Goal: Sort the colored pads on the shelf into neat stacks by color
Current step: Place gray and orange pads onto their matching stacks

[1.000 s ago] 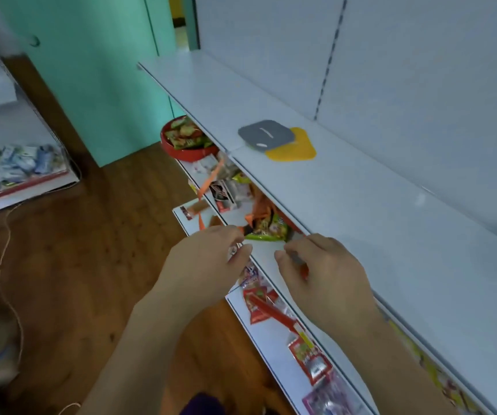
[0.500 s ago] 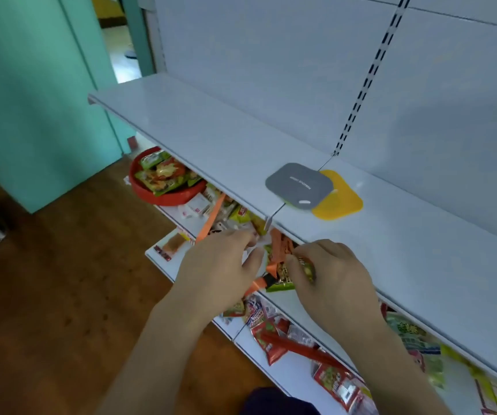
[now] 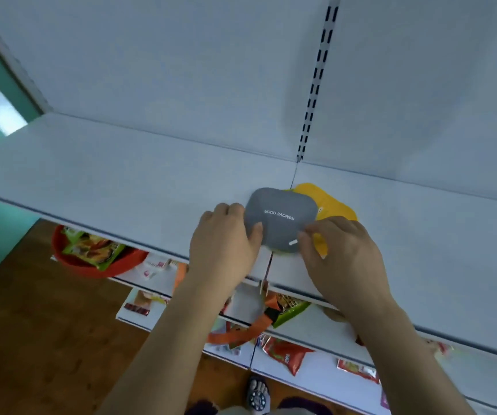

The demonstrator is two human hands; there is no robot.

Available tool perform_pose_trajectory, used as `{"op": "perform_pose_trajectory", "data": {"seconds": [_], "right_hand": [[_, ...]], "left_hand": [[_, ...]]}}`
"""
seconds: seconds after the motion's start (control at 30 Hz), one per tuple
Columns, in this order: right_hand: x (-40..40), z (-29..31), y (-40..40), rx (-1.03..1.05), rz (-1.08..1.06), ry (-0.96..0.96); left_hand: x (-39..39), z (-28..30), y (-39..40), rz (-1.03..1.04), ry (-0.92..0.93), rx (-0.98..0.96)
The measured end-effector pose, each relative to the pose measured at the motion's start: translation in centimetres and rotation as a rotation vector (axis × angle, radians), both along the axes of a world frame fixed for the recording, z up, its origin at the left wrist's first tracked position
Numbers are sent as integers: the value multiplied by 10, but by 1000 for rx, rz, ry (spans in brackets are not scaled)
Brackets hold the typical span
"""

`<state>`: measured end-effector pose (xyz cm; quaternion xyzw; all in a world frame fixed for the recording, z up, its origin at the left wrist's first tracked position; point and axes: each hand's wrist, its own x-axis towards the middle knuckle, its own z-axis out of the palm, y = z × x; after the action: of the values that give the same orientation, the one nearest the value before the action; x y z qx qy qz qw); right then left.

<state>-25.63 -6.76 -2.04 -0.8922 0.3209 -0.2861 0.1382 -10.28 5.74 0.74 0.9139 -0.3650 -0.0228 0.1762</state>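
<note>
Pads lie on the white metal shelf (image 3: 121, 178): a soft rounded grey pad (image 3: 277, 218) printed "REMOVE ODOR" overlaps a flat yellow pad (image 3: 328, 202). Both hands clamp the grey one, left hand (image 3: 223, 244) at its left edge, right hand (image 3: 343, 253) pinching its near corner. Below, a red bowl (image 3: 70, 259) holds glossy snack packets (image 3: 94, 250).

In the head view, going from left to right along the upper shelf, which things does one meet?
Left hand → gray pad → yellow pad. The right hand overlaps both pads, so its place in the order is unclear. All lie on the white shelf.
</note>
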Motion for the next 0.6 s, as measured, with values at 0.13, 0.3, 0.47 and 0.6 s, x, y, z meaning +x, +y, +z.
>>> {"op": "perform_pose_trajectory", "data": {"seconds": [0.13, 0.3, 0.47, 0.6], "right_hand": [[3, -2, -3, -6, -110, 66], [5, -12, 1, 4, -284, 128], [8, -15, 15, -44, -355, 112], [5, -14, 14, 24, -392, 134]], "left_hand": [[13, -2, -27, 4, -39, 120], [44, -6, -50, -84, 236, 104], [40, -2, -54, -245, 221, -28], [58, -3, -42, -349, 166, -232]]}}
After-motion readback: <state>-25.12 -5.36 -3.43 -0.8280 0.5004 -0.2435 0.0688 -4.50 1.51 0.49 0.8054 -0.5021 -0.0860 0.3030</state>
